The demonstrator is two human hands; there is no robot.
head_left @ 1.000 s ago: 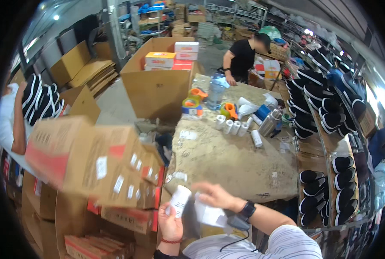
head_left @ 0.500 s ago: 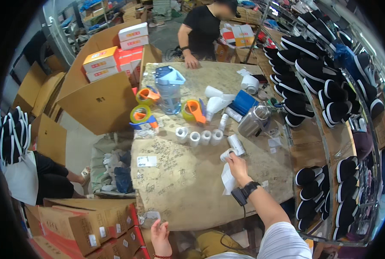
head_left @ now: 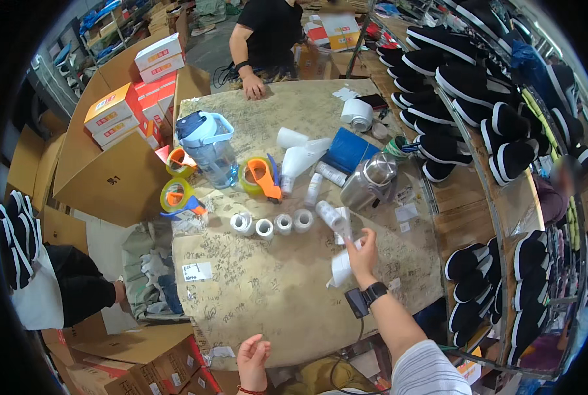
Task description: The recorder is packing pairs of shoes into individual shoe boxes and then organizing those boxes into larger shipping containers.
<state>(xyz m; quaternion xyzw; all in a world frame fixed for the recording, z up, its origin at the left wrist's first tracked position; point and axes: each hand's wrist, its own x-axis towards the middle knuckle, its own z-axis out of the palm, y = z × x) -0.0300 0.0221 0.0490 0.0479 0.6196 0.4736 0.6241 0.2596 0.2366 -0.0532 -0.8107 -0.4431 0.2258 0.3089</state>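
Observation:
My right hand [head_left: 364, 255] is over the right part of the table, its fingers bent around a roll of white labels [head_left: 341, 268] whose loose strip shows below the thumb. The hand hides part of this roll. Just beyond my fingertips, another white label roll [head_left: 328, 213] lies on its side. Several white rolls [head_left: 283, 224] stand in a row to the left, their hollow cores showing. Low at the near edge, my left hand [head_left: 253, 359] has loosely curled fingers, with nothing visible in it.
Tape dispensers [head_left: 261, 176], a blue water jug [head_left: 209, 148], a steel flask [head_left: 369, 179] and a blue box [head_left: 350, 151] stand farther back on the table [head_left: 261, 296]. Shoe racks [head_left: 468, 217] line the right; cartons [head_left: 112, 181] sit left. A person's hand [head_left: 253, 87] rests at the far edge.
The view has shifted, so the table's things appear farther left. My right hand has moved right across the table with the label strip. My left hand stays low near the edge.

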